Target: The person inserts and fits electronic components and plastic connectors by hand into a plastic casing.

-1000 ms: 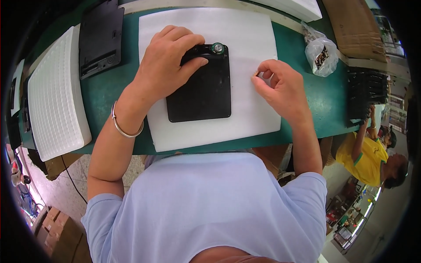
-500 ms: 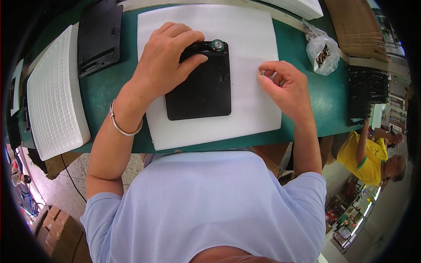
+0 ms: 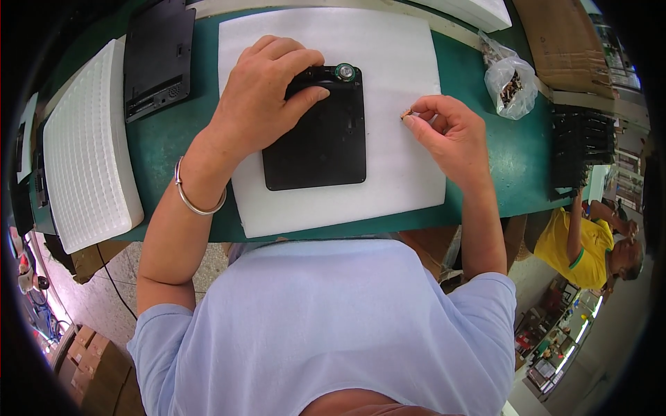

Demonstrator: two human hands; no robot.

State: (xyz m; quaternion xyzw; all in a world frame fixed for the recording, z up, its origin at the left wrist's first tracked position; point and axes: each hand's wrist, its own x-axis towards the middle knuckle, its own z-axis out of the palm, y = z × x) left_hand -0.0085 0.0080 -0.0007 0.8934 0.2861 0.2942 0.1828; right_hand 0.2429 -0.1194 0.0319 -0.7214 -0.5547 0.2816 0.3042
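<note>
A flat black device, like a tablet-sized casing, lies face down or back up on a white foam sheet; which side shows I cannot tell. Along its far edge runs a raised black bar, with a round silver part ringed in green near the right end. My left hand grips this bar, fingers over the far side and thumb on the near side. To the right, above the foam, my right hand pinches a tiny copper-coloured piece between thumb and forefinger, apart from the device.
A clear plastic bag of small brownish parts sits on the green tabletop at right. Black stacked trays stand beyond it. At left are a white ridged foam block and a black panel. A person in yellow is at far right.
My right hand has shifted slightly left and turned a little, so the tiny piece shows more clearly. The left hand and the black device stay put.
</note>
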